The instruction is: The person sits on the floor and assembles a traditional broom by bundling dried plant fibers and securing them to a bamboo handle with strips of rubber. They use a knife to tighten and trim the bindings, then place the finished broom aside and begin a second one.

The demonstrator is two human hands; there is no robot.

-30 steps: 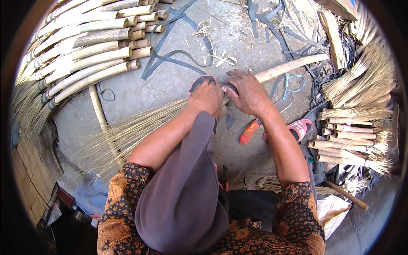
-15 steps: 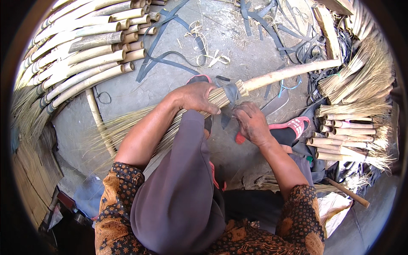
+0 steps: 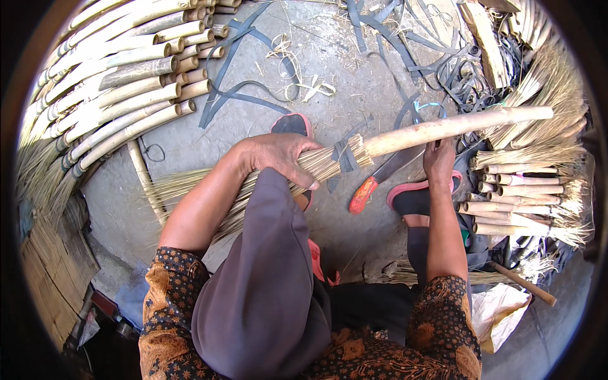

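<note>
A broom of thin straw-coloured sticks [image 3: 322, 166] with a pale bamboo handle [image 3: 462, 125] lies slantwise across my raised left knee. My left hand [image 3: 278, 157] is closed round the stick bundle, thumb on top. Just beyond it, a dark rubber strip [image 3: 345, 156] wraps the bundle near the handle, with loose ends sticking out. My right hand [image 3: 438, 163] is just below the bamboo handle, near a light-blue string [image 3: 423, 109]. Its fingers are pressed together; what they hold is hidden. A knife with a red-orange handle [image 3: 363, 195] lies on the floor below the broom, its blade toward my right hand.
Several bamboo-handled brooms [image 3: 139, 95] are stacked at the left. Rubber strips [image 3: 234, 76] litter the concrete floor. At the right are stick bundles [image 3: 538, 126], short-handled brooms [image 3: 513, 202] and a tangle of dark strips [image 3: 459, 76]. A wooden-handled tool [image 3: 522, 284] lies lower right.
My right hand has left the rubber wrap and moved right, to beneath the bamboo handle. The handle's far end has shifted right and slightly down. The knife handle now shows fully.
</note>
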